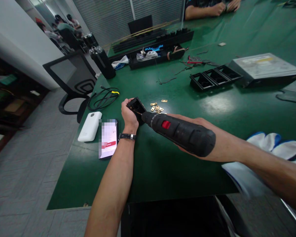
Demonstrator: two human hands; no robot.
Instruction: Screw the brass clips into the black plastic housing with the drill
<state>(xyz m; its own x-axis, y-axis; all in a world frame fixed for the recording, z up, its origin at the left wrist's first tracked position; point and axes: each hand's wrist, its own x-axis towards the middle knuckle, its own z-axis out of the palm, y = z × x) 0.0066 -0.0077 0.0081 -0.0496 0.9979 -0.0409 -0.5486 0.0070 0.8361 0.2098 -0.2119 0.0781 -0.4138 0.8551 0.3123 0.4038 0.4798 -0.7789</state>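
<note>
Left hand (pixel 128 113) grips a small black socket housing (pixel 136 107) on the green table (pixel 162 158), tilted with its open side toward the right. Right hand (pixel 194 130) is wrapped around a black electric screwdriver (pixel 179 131), whose long axis runs right-near to left-far, tip touching the housing. Brass contacts (pixel 157 107) lie just beyond.

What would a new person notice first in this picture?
At the centre, the right hand holds a black electric screwdriver with its tip in a small black housing, which the left hand grips on the green table. Small brass plates lie just behind it. A phone and a white power bank lie to the left.
</note>
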